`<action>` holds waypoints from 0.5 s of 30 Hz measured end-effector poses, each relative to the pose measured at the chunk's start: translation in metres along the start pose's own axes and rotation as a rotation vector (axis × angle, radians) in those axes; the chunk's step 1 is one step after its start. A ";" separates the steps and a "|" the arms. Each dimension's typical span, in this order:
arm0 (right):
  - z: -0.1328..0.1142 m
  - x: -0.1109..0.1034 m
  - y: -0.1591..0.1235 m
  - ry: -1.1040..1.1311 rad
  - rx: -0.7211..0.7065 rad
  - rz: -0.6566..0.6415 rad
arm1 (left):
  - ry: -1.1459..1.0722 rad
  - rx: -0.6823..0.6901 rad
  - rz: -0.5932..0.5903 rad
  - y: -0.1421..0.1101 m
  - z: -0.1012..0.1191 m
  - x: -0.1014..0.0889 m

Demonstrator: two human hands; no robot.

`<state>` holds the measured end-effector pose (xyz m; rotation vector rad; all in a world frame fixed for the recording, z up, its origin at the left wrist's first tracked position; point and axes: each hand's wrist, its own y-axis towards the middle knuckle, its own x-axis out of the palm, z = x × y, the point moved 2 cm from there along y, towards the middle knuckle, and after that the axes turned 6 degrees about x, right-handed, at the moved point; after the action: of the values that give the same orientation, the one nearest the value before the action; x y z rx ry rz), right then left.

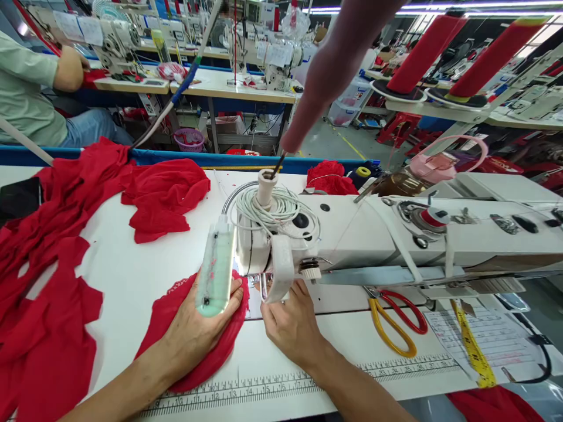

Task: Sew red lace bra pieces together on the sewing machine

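Observation:
My left hand (193, 325) lies with fingers outstretched on a piece of red fabric (204, 369), just left of the needle area. A pale green lamp (215, 269) hangs in front of that hand and covers part of it. Close to the presser foot (264, 284) of the white sewing machine (352, 228), my right hand (292, 322) is bent, its fingers drawn together. The machine's white lever (281, 269) and head hide those fingertips, so what they pinch does not show. The fabric's right edge reaches the presser foot.
Red-and-yellow-handled scissors (396, 322) lie right of my right hand. A yellow tape measure (472, 346) rests on a written sheet (505, 340). Heaped red fabric (53, 328) covers the table's left side. A pink-lidded bottle (435, 167) stands behind the machine. Another person (30, 88) sits at far left.

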<state>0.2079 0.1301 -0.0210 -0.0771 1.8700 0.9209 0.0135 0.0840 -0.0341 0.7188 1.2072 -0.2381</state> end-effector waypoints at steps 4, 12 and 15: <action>-0.004 0.002 0.001 0.009 -0.076 -0.134 | 0.048 -0.002 -0.042 -0.006 -0.002 0.005; -0.006 0.012 -0.001 -0.095 -0.062 -0.221 | 0.103 0.025 -0.026 -0.007 -0.002 0.007; -0.006 0.012 -0.001 -0.082 -0.070 -0.175 | 0.100 0.041 -0.002 -0.006 -0.002 0.006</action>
<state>0.1982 0.1298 -0.0302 -0.2378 1.7259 0.8555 0.0106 0.0821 -0.0418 0.7722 1.3015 -0.2315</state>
